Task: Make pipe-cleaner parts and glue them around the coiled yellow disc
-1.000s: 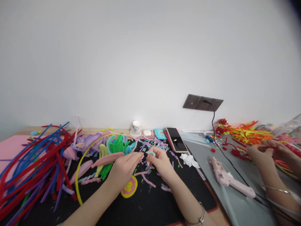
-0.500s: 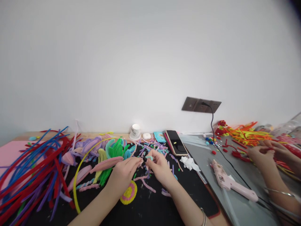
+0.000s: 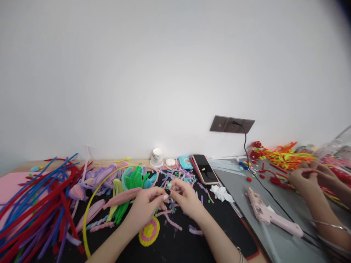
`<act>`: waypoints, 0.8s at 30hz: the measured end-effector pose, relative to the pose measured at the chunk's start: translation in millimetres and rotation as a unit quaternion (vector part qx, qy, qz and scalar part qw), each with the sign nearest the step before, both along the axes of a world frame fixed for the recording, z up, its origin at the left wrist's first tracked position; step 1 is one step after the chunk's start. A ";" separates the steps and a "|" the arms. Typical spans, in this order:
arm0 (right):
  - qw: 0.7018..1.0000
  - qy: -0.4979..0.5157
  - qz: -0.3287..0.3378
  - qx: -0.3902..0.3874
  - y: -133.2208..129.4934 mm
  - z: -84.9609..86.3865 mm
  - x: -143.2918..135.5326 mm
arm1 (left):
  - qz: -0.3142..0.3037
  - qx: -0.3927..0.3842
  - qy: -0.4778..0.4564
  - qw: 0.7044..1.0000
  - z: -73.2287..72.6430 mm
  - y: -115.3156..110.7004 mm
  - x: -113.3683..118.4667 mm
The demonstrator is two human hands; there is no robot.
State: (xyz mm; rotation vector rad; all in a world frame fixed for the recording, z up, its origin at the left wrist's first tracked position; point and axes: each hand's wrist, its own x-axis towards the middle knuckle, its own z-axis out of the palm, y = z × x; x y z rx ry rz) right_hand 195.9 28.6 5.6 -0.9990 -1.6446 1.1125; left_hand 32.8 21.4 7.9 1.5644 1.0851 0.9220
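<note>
My left hand (image 3: 146, 204) and my right hand (image 3: 184, 199) meet over the black mat (image 3: 175, 252), fingertips pinched together. Between them is a small dark piece (image 3: 168, 191), too small to name, which the left fingers pinch. A short mint-green pipe cleaner piece (image 3: 169, 186) shows at the right fingertips. Below the hands lies a yellow and pink pipe cleaner disc (image 3: 149, 231). Near my left wrist are a pink pipe cleaner petal (image 3: 123, 198) and a green pipe cleaner bundle (image 3: 136, 179). Cut pipe cleaner scraps (image 3: 172, 220) lie around and under my hands.
Loose red, blue and purple pipe cleaners (image 3: 49, 204) spread at left. A paper cup (image 3: 157, 157), phone (image 3: 205, 170) and crumpled tissue (image 3: 221, 193) stand behind. A pink glue gun (image 3: 271, 215) rests on the grey mat at right, beside another person's hands (image 3: 309, 179) and a hanging cord (image 3: 249, 164).
The view has tilted slightly, so the tabletop sits a little lower. My fingers have shifted around the small dark piece and stay close together.
</note>
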 end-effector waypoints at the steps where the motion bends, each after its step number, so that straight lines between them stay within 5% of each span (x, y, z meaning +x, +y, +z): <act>1: 1.000 0.001 0.004 -0.002 0.5 0.5 1.0 | -0.007 -0.015 -0.011 1.000 -0.5 0.8 0.2; 14: 0.994 0.046 0.039 -0.093 2.3 3.2 3.6 | -0.044 -0.027 -0.007 0.999 1.6 3.8 -3.1; 20: 0.992 0.061 0.013 -0.111 4.3 0.0 2.3 | -0.069 -0.070 -0.047 0.994 -3.1 5.5 -2.7; 24: 0.993 0.055 -0.004 -0.102 4.9 -1.1 1.6 | -0.052 -0.029 -0.020 0.998 -3.6 4.4 -1.9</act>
